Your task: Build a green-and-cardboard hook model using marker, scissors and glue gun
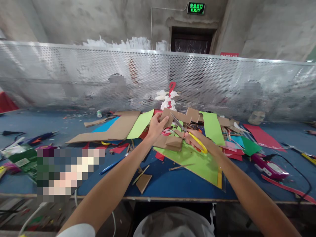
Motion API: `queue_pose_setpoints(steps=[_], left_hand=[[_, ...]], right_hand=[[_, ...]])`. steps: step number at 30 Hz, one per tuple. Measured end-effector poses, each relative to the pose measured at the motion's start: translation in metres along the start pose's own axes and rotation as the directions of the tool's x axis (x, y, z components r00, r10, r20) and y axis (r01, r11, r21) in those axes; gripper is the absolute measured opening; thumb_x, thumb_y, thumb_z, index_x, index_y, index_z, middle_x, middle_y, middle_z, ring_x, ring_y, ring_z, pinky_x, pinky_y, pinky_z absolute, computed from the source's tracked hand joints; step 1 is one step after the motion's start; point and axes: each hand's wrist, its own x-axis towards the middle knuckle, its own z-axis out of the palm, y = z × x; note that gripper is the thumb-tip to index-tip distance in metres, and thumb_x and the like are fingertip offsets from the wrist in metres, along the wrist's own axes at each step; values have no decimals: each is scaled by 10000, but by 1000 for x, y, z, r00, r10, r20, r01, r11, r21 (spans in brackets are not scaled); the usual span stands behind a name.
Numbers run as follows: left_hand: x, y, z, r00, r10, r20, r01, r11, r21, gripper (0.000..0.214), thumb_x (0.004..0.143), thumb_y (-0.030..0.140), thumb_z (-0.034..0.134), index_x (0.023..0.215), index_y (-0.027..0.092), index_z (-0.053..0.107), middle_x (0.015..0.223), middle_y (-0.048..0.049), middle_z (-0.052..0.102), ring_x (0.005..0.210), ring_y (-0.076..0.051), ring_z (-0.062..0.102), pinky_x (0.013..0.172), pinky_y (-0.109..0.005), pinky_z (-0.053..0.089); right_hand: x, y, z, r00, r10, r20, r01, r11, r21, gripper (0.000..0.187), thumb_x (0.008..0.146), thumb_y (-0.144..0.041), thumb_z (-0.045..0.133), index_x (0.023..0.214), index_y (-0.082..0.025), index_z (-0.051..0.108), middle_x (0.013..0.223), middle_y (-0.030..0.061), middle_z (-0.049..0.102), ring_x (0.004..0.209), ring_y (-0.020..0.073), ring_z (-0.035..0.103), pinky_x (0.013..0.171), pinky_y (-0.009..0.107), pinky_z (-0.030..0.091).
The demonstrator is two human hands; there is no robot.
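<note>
My left hand (157, 125) pinches one end of a brown cardboard piece (181, 116) above the cluttered middle of the table. Notched in outline, the piece stretches to the right. My right hand (194, 140) grips a pair of scissors (198, 141) with yellow handles. Their metal blades point up and left and meet the cardboard near my left fingers; whether they are cutting through it I cannot tell. Below both hands lie light green sheets (195, 158) and a folded scrap of brown cardboard (170, 144).
A blue table (118, 184) carries a large cardboard sheet (118, 126), a blue pen (112, 165), a purple corded device (270, 166) and red paper (264, 135). A perforated metal screen (86, 79) runs along the back. Before it stands a red-and-white decoration (170, 98).
</note>
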Motion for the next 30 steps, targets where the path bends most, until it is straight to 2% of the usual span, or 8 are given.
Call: queue_pose_setpoints(steps=[11, 21, 27, 30], left_hand=[[-2, 2, 2, 1000, 2, 0, -2, 999, -39, 392, 741, 420, 816, 999, 174, 653, 951, -66, 757, 822, -217, 723, 712, -313, 585], [-1, -1, -1, 1000, 15, -8, -15, 1000, 5, 416, 742, 458, 818, 1008, 172, 673, 939, -62, 753, 813, -214, 712, 720, -308, 566], [-1, -3, -1, 1000, 15, -1, -15, 1000, 3, 367, 766, 435, 803, 992, 175, 676, 915, -52, 753, 796, -207, 714, 705, -304, 576], [-1, -3, 0, 1000, 13, 9, -13, 1000, -17, 355, 775, 427, 796, 990, 171, 674, 951, -60, 758, 815, -209, 720, 700, -301, 582]], right_hand=[[-3, -1, 0, 1000, -6, 21, 5, 1000, 21, 506, 940, -691, 502, 1042, -206, 601, 718, -3, 585, 469, 108, 484, 403, 225, 378], [-7, -6, 0, 997, -74, -2, 74, 997, -25, 512, 945, -714, 473, 960, -217, 594, 704, 3, 542, 559, 153, 486, 507, 282, 400], [-4, -7, -1, 996, -91, -1, 91, 996, -24, 501, 936, -714, 477, 844, -226, 548, 683, 9, 534, 555, 149, 469, 509, 280, 388], [2, -9, 0, 997, -72, -29, 70, 996, -51, 506, 918, -712, 493, 843, -223, 602, 660, 29, 539, 579, 184, 511, 523, 303, 404]])
